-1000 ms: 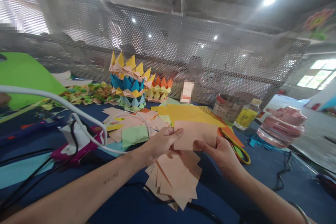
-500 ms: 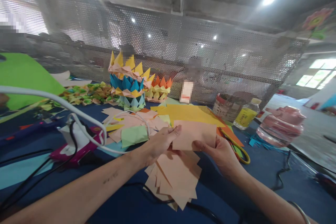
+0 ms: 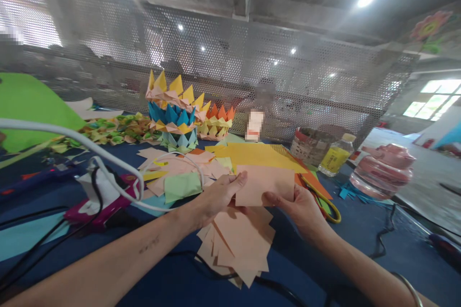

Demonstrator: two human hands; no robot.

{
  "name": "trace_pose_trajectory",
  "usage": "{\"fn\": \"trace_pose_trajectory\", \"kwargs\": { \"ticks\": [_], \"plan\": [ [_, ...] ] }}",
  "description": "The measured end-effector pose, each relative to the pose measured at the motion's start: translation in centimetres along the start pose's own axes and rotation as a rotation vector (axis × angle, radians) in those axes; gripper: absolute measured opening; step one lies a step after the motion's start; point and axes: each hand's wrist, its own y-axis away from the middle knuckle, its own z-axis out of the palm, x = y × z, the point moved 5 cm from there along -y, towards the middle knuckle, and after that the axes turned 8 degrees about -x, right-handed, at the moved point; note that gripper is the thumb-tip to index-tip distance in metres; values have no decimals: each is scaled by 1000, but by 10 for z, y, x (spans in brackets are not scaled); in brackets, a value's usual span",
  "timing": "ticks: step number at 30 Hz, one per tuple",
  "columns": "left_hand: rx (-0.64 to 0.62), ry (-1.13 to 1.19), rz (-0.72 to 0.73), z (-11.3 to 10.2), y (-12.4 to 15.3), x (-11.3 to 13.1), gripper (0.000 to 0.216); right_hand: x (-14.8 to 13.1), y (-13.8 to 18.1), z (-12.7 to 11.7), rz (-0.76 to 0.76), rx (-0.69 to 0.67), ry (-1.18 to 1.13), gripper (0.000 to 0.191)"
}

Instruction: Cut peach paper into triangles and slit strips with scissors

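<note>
Behind the blue table (image 3: 173, 278), a perforated metal screen (image 3: 252, 81) spans the frame. At center, the left hand (image 3: 218, 196) and right hand (image 3: 300, 208) each pinch one side of a peach sheet (image 3: 266, 183), held above a peach stack (image 3: 239, 242). Yellow paper (image 3: 257, 156) lies beyond; folded crowns (image 3: 175, 112) stand upper left of center.

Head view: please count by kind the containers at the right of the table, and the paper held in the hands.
peach sheet, in left hand and right hand: 1
basket: 1
yellow bottle: 1
pink jar: 1
Total: 4
</note>
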Motion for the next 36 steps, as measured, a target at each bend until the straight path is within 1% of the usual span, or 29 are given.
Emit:
{"fn": "trace_pose_trajectory", "kwargs": {
  "ticks": [5,9,14,18,22,25,29,31,33,36],
  "plan": [
    [-7,-27,5,-1,-1,-1,59,2,0,0,-12,-9,23,46],
    [14,-55,-16,-1,0,1,54,5,-1,1,-10,-23,-11,47],
    [-56,-102,91,1,-2,2,42,6,-1,4,5,-86,-86,43],
    [-56,-179,98,-3,-4,-3,41,4,0,7,-1,-131,-126,36],
    [-66,-237,118,-3,-2,-2,43,4,0,9,2,-161,-127,35],
    [-69,-244,103,-2,-1,-2,40,3,1,11,5,-178,-106,35],
    [-48,-214,61,-1,-2,-5,35,2,1,11,11,-161,-66,35],
    [-32,-243,52,-1,-2,-6,33,2,1,10,4,-154,-51,36],
    [-29,-282,55,-1,-2,-6,35,3,1,8,-8,-158,-46,37],
    [-36,-274,80,-2,-4,-10,36,7,0,8,-15,-170,-44,35]
  ]
}}
